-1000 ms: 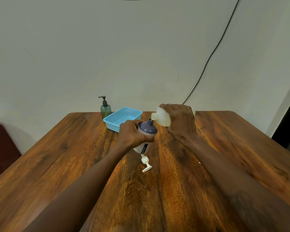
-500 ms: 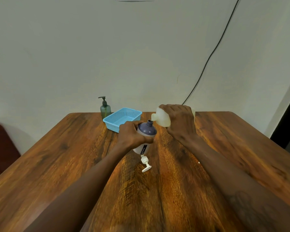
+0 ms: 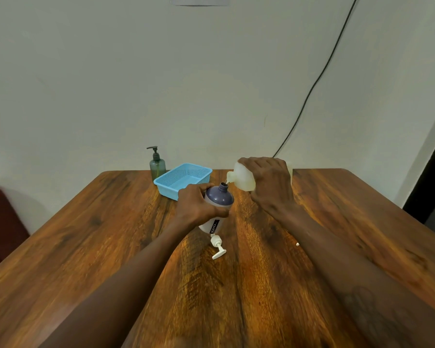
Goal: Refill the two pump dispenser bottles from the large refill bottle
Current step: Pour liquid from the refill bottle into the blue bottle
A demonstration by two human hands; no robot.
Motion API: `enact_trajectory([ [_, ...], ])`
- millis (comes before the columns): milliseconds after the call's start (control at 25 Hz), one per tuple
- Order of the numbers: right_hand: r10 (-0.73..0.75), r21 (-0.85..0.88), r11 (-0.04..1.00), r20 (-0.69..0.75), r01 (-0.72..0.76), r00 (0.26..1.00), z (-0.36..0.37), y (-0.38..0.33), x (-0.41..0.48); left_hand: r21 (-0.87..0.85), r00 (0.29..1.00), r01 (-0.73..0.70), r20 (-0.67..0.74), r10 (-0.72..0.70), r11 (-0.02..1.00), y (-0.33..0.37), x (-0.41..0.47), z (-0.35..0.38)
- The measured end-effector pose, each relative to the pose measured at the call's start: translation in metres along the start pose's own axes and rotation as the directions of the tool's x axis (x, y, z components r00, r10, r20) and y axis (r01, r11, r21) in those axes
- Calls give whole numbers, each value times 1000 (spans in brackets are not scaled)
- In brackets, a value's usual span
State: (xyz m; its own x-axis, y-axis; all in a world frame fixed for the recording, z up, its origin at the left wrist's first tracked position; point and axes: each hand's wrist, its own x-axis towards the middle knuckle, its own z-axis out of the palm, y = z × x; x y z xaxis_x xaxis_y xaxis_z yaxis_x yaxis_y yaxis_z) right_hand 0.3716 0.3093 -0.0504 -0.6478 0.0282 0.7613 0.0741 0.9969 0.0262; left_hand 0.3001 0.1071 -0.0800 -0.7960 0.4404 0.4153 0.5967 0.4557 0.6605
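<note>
Now unchanged from a second ago: right hand [image 3: 269,183] grips the tilted refill bottle [image 3: 244,178], spout over the purple-white dispenser's [image 3: 217,204] open neck. Left hand [image 3: 199,207] wraps that dispenser; the removed pump [image 3: 217,246] lies just nearer than it. Pouring judged under way; green dispenser [image 3: 157,164] remains.

Two pump dispenser bottles are counted: a green one [image 3: 157,165] at 11 o'clock and a purple-topped one [image 3: 217,205]. One refill bottle [image 3: 242,177], one detached pump head [image 3: 217,246] and one blue basket [image 3: 182,179] are seen.

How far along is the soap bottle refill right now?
Done: the white pump is off and lying on the table. In hand: left hand steadies the purple bottle while right hand tips the refill bottle into its neck. Left: the green dispenser, pump still on.
</note>
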Motion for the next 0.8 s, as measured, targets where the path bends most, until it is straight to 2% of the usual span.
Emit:
enact_trajectory([
  [800,-11,10,1000,-9,11,1000,-6,-2,0,-6,1000,11,12,-11,1000,-3,-5,0],
])
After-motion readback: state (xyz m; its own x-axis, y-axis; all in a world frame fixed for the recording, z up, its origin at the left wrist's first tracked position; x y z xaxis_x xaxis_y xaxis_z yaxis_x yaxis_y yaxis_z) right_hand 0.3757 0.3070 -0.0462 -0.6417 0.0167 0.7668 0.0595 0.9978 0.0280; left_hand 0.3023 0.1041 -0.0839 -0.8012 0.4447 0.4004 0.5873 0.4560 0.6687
